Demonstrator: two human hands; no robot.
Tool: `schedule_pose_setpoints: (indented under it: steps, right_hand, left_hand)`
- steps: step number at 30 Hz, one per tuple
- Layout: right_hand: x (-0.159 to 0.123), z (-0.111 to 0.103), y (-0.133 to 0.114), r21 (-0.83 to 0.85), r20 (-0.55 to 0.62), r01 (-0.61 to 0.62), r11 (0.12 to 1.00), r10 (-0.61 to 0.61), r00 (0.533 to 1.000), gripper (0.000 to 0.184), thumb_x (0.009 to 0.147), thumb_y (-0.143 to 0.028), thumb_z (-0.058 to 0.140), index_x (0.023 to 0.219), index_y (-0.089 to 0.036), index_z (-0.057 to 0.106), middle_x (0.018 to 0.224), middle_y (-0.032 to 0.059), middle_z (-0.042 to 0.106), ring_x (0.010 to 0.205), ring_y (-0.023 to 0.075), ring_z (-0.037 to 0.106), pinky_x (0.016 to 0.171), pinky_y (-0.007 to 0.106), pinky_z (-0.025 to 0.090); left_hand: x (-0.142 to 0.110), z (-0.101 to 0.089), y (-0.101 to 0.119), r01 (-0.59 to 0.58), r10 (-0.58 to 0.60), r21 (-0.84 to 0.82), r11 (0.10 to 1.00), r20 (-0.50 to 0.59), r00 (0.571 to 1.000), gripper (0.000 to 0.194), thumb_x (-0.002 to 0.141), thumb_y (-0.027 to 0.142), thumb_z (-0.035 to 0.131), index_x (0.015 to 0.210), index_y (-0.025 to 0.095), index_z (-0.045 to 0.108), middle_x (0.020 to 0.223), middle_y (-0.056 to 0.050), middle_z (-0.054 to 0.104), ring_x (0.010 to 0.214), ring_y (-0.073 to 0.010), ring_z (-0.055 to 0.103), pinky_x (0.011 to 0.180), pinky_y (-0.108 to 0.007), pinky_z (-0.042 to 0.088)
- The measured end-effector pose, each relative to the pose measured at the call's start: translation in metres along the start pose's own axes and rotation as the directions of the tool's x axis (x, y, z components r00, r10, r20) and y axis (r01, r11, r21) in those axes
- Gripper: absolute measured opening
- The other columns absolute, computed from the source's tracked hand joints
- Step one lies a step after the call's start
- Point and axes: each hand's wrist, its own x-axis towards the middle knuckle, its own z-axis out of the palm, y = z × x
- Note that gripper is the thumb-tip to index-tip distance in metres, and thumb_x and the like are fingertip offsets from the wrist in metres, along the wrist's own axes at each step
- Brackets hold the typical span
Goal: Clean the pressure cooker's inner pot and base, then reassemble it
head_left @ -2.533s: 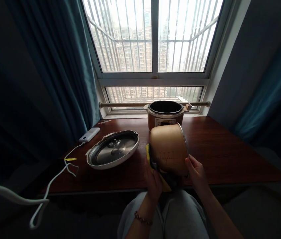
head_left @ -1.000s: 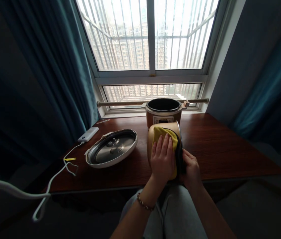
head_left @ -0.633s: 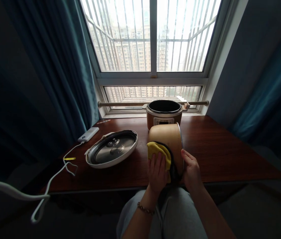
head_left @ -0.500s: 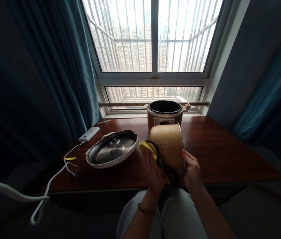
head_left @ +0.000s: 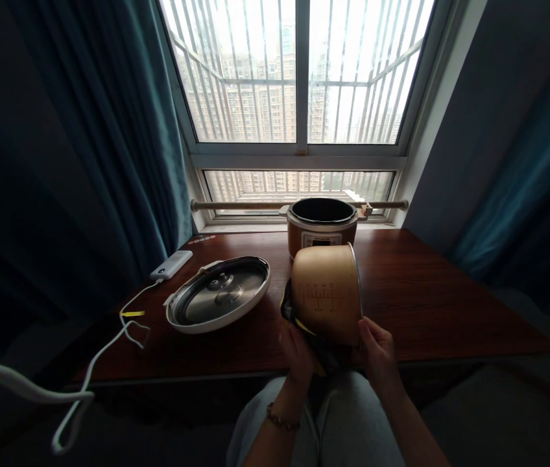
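While the right hand [head_left: 379,353] pinches the rim of the golden inner pot [head_left: 326,292], thumb on the outside, the left hand [head_left: 297,350] holds a yellow-and-dark cloth [head_left: 288,303] up against the pot's lower left side. Can't really tell how those left fingers are curled, since the cloth and pot hide some of them. The pot's tipped on its side, mouth to the right, at the near edge of the wooden table [head_left: 411,292], in front of the cooker body [head_left: 299,237] and right of the upturned lid [head_left: 226,295]. Whether it touches the tabletop is hard to say.

Looks like a wipe of the outer wall, so imo: firm rim grip, flat palm behind the cloth, even pressure along the curve, and turn the pot bit by bit. Letting the cloth bunch up probably means missed spots, and a loose pinch could let that smooth pot slip.
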Motion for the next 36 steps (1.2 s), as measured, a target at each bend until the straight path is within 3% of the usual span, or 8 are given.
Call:
schedule_pose_setpoints:
  steps: [4, 13, 20, 25, 29, 31, 33, 36]
  right_hand:
    - [-0.002, 0.003, 0.001, 0.045, 0.024, 0.003, 0.999, -0.005, 1.0, 0.028, 0.072, -0.045, 0.065, 0.065, -0.018, 0.063, 0.058, -0.0002, 0.06, 0.056, 0.0128, 0.052, 0.052, 0.023, 0.041]
    - [-0.001, 0.021, -0.032, 0.21, 0.068, -0.129, 0.969, 0.117, 0.991, 0.023, 0.073, -0.041, 0.066, 0.077, -0.019, 0.068, 0.068, 0.0014, 0.066, 0.06, 0.0165, 0.059, 0.055, 0.027, 0.045]
    - [0.007, 0.03, -0.041, 0.201, 0.055, -0.127, 0.971, 0.119, 0.991, 0.025, 0.071, -0.042, 0.067, 0.078, -0.019, 0.068, 0.066, 0.0013, 0.065, 0.058, 0.0156, 0.058, 0.051, 0.025, 0.044]
    - [0.006, 0.027, -0.037, 0.158, 0.049, -0.089, 0.983, 0.083, 0.995, 0.025, 0.07, -0.044, 0.067, 0.073, -0.02, 0.067, 0.065, -0.0003, 0.064, 0.059, 0.0138, 0.057, 0.05, 0.023, 0.042]
    - [0.006, 0.027, -0.036, 0.182, 0.067, -0.124, 0.975, 0.114, 0.991, 0.024, 0.07, -0.043, 0.068, 0.074, -0.019, 0.067, 0.066, 0.0, 0.065, 0.061, 0.0145, 0.058, 0.05, 0.023, 0.043]
    - [0.008, 0.029, -0.039, 0.212, 0.078, -0.151, 0.965, 0.137, 0.987, 0.023, 0.07, -0.042, 0.069, 0.074, -0.019, 0.067, 0.067, 0.0, 0.066, 0.061, 0.0146, 0.059, 0.052, 0.023, 0.044]
    - [0.011, 0.032, -0.043, 0.236, 0.087, -0.168, 0.957, 0.152, 0.985, 0.023, 0.07, -0.04, 0.069, 0.077, -0.018, 0.067, 0.068, 0.0004, 0.067, 0.062, 0.0151, 0.061, 0.054, 0.024, 0.046]
    - [0.017, 0.037, -0.05, 0.259, 0.116, -0.201, 0.945, 0.176, 0.978, 0.025, 0.07, -0.04, 0.07, 0.081, -0.017, 0.068, 0.07, 0.0016, 0.068, 0.065, 0.0168, 0.063, 0.058, 0.026, 0.048]
  left_hand:
    - [0.0, -0.002, -0.003, -0.062, 0.059, 0.064, 0.996, 0.053, 0.997, 0.039, 0.091, 0.038, 0.037, 0.12, 0.015, 0.051, 0.108, -0.01, 0.062, 0.11, -0.0226, 0.053, 0.093, -0.034, 0.041]
    - [0.0, -0.007, -0.002, -0.32, 0.297, 0.26, 0.911, 0.126, 0.947, 0.047, 0.092, 0.028, 0.033, 0.137, 0.016, 0.032, 0.136, -0.014, 0.042, 0.126, -0.0253, 0.038, 0.105, -0.041, 0.031]
    - [-0.007, 0.002, 0.01, -0.614, 0.517, 0.465, 0.638, 0.332, 0.789, 0.056, 0.086, 0.016, 0.042, 0.14, 0.015, 0.027, 0.149, -0.013, 0.019, 0.136, -0.0305, 0.015, 0.107, -0.052, 0.019]
    - [-0.032, 0.02, 0.021, -0.784, 0.58, 0.48, 0.393, 0.533, 0.616, 0.042, 0.085, 0.018, 0.043, 0.126, 0.015, 0.052, 0.128, -0.009, 0.054, 0.137, -0.027, 0.014, 0.111, -0.046, 0.008]
    - [-0.03, 0.023, 0.024, -0.811, 0.629, 0.488, 0.324, 0.529, 0.57, 0.038, 0.085, 0.019, 0.042, 0.119, 0.018, 0.058, 0.115, -0.007, 0.063, 0.137, -0.0226, 0.017, 0.112, -0.042, 0.006]
    - [-0.023, 0.019, 0.02, -0.798, 0.613, 0.5, 0.337, 0.527, 0.589, 0.04, 0.084, 0.02, 0.043, 0.123, 0.017, 0.054, 0.12, -0.008, 0.06, 0.137, -0.0225, 0.017, 0.112, -0.043, 0.006]
    - [-0.014, 0.013, 0.014, -0.743, 0.569, 0.521, 0.421, 0.485, 0.663, 0.045, 0.085, 0.019, 0.043, 0.13, 0.014, 0.046, 0.129, -0.011, 0.053, 0.137, -0.0243, 0.016, 0.111, -0.047, 0.009]
    - [-0.003, 0.006, 0.005, -0.612, 0.503, 0.476, 0.631, 0.349, 0.79, 0.05, 0.087, 0.017, 0.04, 0.137, 0.013, 0.034, 0.14, -0.014, 0.038, 0.136, -0.0268, 0.017, 0.109, -0.052, 0.015]
